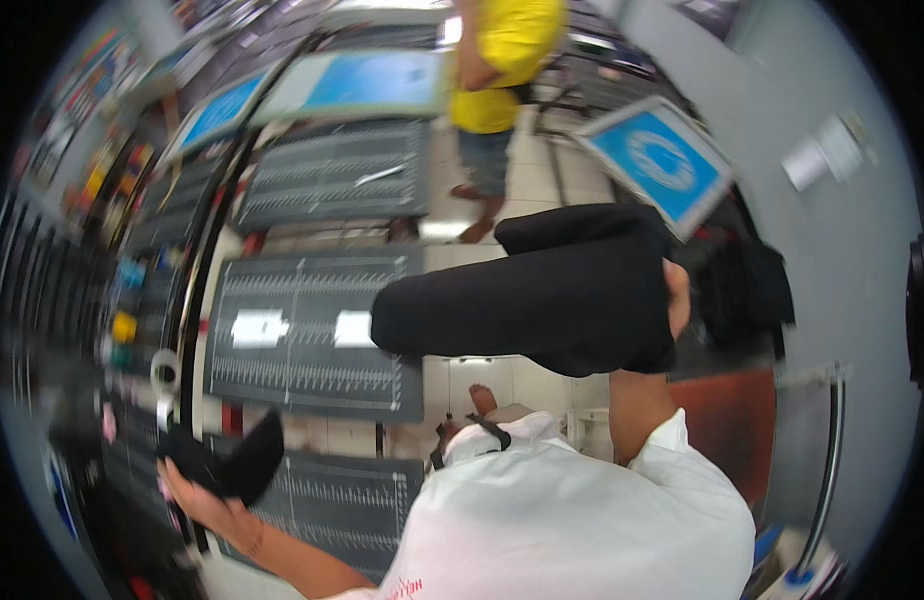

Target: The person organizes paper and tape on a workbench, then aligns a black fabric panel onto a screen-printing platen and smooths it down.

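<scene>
A long folded black cloth hangs over my raised right hand, in front of my body. The thumb side of that hand shows at the cloth's right edge, and its other fingers are hidden by the fabric. At the lower left, my left hand holds a smaller black cloth, which is bent into a V shape. Its fingers run along the fabric and are partly covered by it. Below the right hand's cloth lies a dark ruled platen with two white patches on top.
More ruled platens line the left side. Framed blue printing screens stand beyond them, and another blue screen leans at the right. A person in a yellow shirt stands ahead on the tiled floor. Dark cloth lies at the right.
</scene>
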A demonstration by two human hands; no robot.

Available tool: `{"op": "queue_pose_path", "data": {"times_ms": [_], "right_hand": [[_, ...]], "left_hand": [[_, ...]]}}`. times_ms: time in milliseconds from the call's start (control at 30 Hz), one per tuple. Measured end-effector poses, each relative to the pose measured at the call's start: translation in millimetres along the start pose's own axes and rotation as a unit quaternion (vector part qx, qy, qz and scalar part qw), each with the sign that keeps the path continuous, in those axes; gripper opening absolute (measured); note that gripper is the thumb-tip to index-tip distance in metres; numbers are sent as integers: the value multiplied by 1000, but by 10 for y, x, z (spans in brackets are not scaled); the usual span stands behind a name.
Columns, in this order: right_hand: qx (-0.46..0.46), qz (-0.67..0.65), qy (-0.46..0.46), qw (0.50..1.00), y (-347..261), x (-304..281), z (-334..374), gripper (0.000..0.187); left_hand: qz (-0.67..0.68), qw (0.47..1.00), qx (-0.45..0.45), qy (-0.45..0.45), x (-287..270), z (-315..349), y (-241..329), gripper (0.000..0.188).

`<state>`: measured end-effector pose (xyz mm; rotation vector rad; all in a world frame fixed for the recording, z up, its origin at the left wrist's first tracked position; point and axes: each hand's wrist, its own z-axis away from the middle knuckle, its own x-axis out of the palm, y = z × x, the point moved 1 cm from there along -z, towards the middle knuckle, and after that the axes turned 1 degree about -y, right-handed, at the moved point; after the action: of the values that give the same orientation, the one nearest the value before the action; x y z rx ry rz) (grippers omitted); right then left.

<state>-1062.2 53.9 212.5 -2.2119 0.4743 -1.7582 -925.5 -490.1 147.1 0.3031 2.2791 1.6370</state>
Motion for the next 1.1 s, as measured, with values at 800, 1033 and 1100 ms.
{"op": "queue_pose_path", "data": {"times_ms": [800, 1033, 1100], "right_hand": [[-391, 365, 517, 668, -2163, -564, 3518, 43], [-224, 589, 464, 623, -2339, -1135, 2794, 76], [-278, 478, 291, 780, -2280, -1565, 2066, 99]], "left_hand": [[427, 295, -216, -827, 4583, 4469, 4593, 20], [287, 137, -295, -901, 4600, 5453, 4593, 18], [253, 62, -305, -916, 4586, 5730, 4560, 20]]}}
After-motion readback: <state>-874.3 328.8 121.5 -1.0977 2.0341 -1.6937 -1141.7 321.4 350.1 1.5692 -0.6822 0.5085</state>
